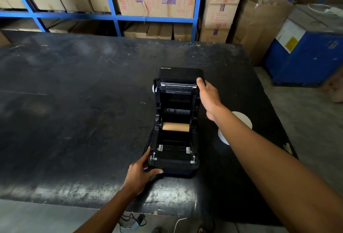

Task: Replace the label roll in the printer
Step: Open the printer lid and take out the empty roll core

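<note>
lid: our right hand grips its edge, propping it open
base: left hand clamps the corner so we're steady
core: empty, mid-frame

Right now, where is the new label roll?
In the head view, the white label roll lies flat on the black table, just right of the open printer, partly hidden behind the right forearm.
</note>
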The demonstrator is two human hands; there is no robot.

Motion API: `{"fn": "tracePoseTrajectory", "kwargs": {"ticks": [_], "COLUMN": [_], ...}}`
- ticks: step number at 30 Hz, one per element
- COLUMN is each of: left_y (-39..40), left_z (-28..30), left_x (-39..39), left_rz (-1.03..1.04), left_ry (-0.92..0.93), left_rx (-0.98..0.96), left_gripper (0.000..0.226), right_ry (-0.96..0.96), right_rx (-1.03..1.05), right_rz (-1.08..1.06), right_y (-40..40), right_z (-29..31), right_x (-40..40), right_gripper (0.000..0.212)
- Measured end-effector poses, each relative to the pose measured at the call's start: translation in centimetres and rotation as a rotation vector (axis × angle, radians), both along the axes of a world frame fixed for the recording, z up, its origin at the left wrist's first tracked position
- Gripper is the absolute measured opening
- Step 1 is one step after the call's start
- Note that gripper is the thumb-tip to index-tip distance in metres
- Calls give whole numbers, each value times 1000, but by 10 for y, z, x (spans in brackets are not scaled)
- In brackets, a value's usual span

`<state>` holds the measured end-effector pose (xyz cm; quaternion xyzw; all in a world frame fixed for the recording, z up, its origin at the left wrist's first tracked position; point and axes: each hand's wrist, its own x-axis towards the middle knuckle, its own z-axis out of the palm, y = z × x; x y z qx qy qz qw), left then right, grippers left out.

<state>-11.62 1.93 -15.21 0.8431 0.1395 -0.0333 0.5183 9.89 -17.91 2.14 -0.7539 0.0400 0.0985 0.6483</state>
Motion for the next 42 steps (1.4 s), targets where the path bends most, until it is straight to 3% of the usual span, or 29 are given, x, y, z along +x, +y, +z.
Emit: {"fn": "tracePoseTrajectory", "kwargs": {"ticks": [5, 8, 10, 11, 14, 17, 21, 25, 27, 30, 35, 40, 42], "left_y": [4, 21, 31, 34, 32, 18, 6, 10, 13, 12, -5, -46, -82], "left_z": [9, 24, 40, 47, 59, 66, 62, 62, 69, 91, 114, 124, 123], "left_x": [0, 4, 15, 23, 58, 96, 128, 128, 128, 130, 130, 121, 113], "left_rz": [-62, -129, -68, -7, 61, -83, -212, -203, -171, -218, -363, -198, -218], "left_ry": [34, 89, -4, -62, -172, -101, 53, -28, -144, -275, -227, -193, -163], "left_rx": [22, -50, -64, -31, 137, 274, 461, 424, 409, 272, 90, -122, -83], "left_gripper": [108, 77, 46, 42, 49, 64, 59, 41, 37, 36, 31, 20, 33], "right_ry": [-22, -22, -19, -24, -73, -128, -143, -223, -311, -208, -72, 87, 85], "right_rx": [116, 139, 8, -70, -326, -609, -846, -925, -886, -537, -365, -210, -173], "right_rz": [-28, -127, -149, -113, 138, 252, 250, 287, 301, 335, 288, -91, -230], "right_y": [-11, -16, -18, -18, -18, -11, -2, 2, 0, -13, -62, -125, -141], "right_z": [-14, -38, -58, -67, -92, -103, -105, -102, -96, -75, -57, -61, -62], "right_x": [2, -11, -30, -39, -58, -59, -50, -47, -47, -51, -63, -90, -100], "right_gripper": [52, 50, 62, 66, 67, 68, 47, 30, 28, 16, 13, 16, 19]}}
